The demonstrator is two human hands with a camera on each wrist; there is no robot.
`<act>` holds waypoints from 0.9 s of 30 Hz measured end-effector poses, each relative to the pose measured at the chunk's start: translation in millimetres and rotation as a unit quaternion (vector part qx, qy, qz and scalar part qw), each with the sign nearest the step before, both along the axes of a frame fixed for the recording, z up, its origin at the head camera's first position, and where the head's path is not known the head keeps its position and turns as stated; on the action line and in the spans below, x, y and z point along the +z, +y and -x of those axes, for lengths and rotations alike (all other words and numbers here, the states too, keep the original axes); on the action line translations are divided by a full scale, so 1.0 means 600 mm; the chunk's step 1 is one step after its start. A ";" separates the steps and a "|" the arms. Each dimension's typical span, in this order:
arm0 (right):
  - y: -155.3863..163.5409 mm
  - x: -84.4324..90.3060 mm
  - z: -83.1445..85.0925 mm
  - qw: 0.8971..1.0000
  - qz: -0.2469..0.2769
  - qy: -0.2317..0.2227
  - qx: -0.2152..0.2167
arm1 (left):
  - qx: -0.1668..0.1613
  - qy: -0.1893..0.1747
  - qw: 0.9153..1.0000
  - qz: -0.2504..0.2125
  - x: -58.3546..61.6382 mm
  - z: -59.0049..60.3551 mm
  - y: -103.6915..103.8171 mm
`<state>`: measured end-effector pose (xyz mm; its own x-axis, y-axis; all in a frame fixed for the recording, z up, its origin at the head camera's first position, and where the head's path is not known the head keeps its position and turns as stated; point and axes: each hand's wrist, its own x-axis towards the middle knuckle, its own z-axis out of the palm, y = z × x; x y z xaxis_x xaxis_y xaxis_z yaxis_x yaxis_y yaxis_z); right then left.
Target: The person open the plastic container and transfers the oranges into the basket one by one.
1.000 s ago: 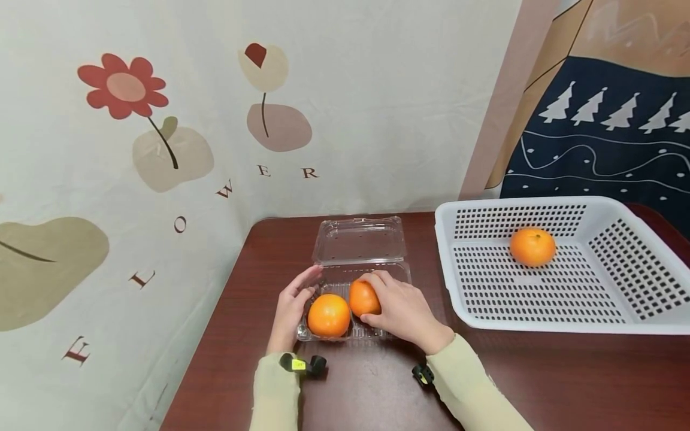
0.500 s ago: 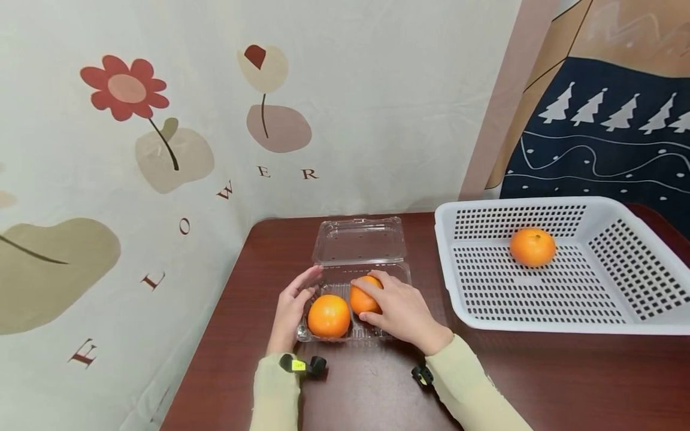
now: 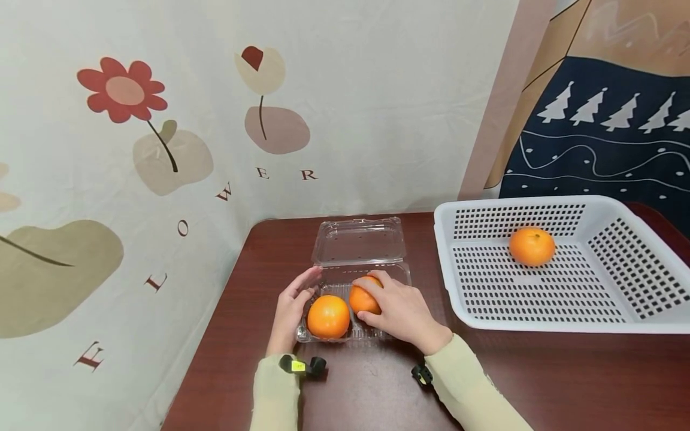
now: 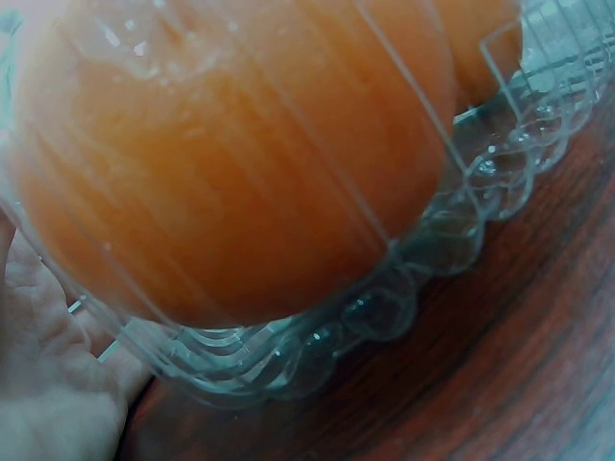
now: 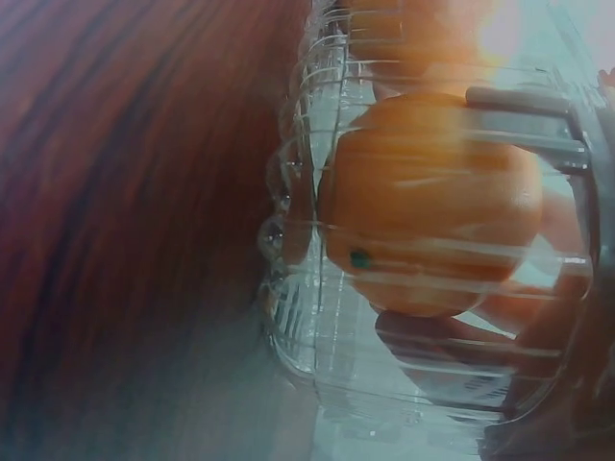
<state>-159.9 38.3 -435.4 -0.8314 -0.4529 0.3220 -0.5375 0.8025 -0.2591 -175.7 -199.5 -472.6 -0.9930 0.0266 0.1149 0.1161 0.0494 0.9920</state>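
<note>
Head view: right hand [image 3: 401, 312] is curled round the second orange [image 3: 362, 297], fingers [image 3: 373, 281] wrapped over its top, setting it into the clear clamshell box [image 3: 372, 272] beside the first orange [image 3: 328, 316]. Left hand [image 3: 291, 305] lies flat against the box's left wall with fingers straight, steadying it, gripping nothing. Box sits near the desk [image 3: 253, 287] corner, lid [image 3: 359, 240] hinged open and lying flat behind it. Third orange [image 3: 532, 246] lies apart in the white perforated basket [image 3: 604, 326] to the right.

Right wrist view: orange [image 5: 432, 202] looks seated low in the tray, fingers [image 5: 452, 336] showing through the plastic under it.

Judgement: the placing step is near its end. Next move calls for letting go without rolling the fruit, then reaching for the basket orange. Only two oranges fill the near row; can't tell if a third fits.
</note>
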 end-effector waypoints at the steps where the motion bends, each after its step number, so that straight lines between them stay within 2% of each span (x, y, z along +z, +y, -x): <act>1: 0.000 0.000 0.000 1.000 -0.001 0.002 0.001 | -0.001 0.001 1.000 0.000 0.000 0.000 0.000; 11: 0.000 0.000 0.000 1.000 0.008 -0.011 -0.009 | -0.001 -0.003 1.000 -0.007 0.001 0.001 0.002; 17: 0.000 -0.001 0.001 1.000 0.009 -0.014 0.001 | -0.002 -0.002 1.000 -0.009 -0.002 0.001 0.002; 22: 0.001 -0.001 0.002 1.000 0.004 -0.004 0.013 | 0.004 -0.007 1.000 -0.015 -0.001 0.002 0.001; 27: 0.003 -0.002 0.003 1.000 0.000 0.013 0.025 | 0.001 -0.022 1.000 -0.019 0.010 -0.003 0.004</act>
